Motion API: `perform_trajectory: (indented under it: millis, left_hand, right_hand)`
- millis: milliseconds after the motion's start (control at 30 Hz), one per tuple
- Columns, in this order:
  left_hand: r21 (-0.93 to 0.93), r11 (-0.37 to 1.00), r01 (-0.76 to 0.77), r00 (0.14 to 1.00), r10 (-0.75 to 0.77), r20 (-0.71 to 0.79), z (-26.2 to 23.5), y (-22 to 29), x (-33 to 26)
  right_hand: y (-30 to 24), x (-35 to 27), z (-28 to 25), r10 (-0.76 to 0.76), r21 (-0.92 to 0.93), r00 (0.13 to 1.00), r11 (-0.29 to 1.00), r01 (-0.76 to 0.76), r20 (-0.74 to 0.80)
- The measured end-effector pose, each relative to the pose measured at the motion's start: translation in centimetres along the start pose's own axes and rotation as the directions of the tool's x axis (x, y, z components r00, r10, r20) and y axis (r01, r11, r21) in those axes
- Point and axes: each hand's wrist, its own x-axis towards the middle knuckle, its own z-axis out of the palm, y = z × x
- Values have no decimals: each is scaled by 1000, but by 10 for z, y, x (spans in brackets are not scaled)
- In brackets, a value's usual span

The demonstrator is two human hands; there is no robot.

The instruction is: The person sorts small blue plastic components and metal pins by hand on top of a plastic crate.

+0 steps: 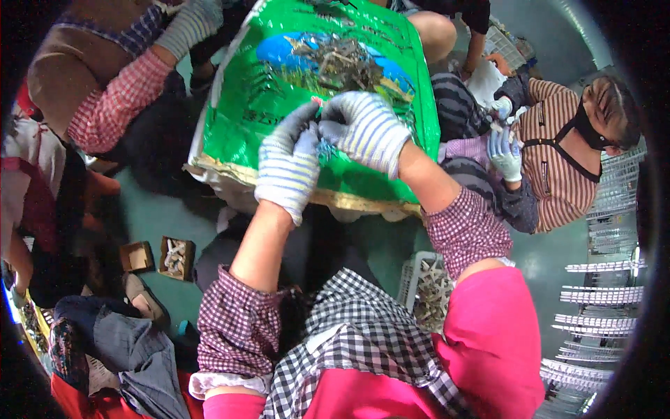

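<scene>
Both my hands wear white gloves with thin stripes and grey fingers, and they meet above a green printed sack (pixel 237 146) spread over a raised surface. The fingertips of my left hand (pixel 289 157) are pinched together, close to those of my right hand (pixel 366 129), which are also pinched. A tiny reddish bit (pixel 318 102) shows at the fingertips; what else they hold is hidden. Below the fingers, a bluish tuft (pixel 325 150) shows against the sack. Just beyond my hands lies a patch of small dark grey-brown pieces (pixel 342 63), perhaps a heap or part of the print.
At right sits a person in a striped top (pixel 558 153), gloved hands together. Another person's gloved hand (pixel 192 28) is at upper left. Small boxes (pixel 176 258) stand on the floor at left; a white basket (pixel 408 279) of small pieces is by my right side. White racks (pixel 600 296) line the right.
</scene>
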Motion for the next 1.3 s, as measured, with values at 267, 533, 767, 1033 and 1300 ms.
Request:
perform_trajectory:
  millis: [267,533,767,1033,1300]
  left_hand:
    - [198,977,-76,997,80,-9,10,-14,-6]
    - [196,977,-82,995,69,70,37,-16,-7]
    - [121,992,47,982,-69,179,50,-36,-2]
    - [253,967,-24,959,-50,280,75,-43,-7]
    - [281,956,-85,949,-8,315,73,-46,-6]
  right_hand:
    - [-7,-17,14,-15,-180,994,984,-5,-109]
    - [4,-33,-9,154,-177,987,971,-158,-39]
    - [27,-46,8,232,-203,968,947,-248,-97]
    - [65,-79,19,274,24,922,960,-279,-273]
    - [67,-87,25,370,170,880,928,-332,-298]
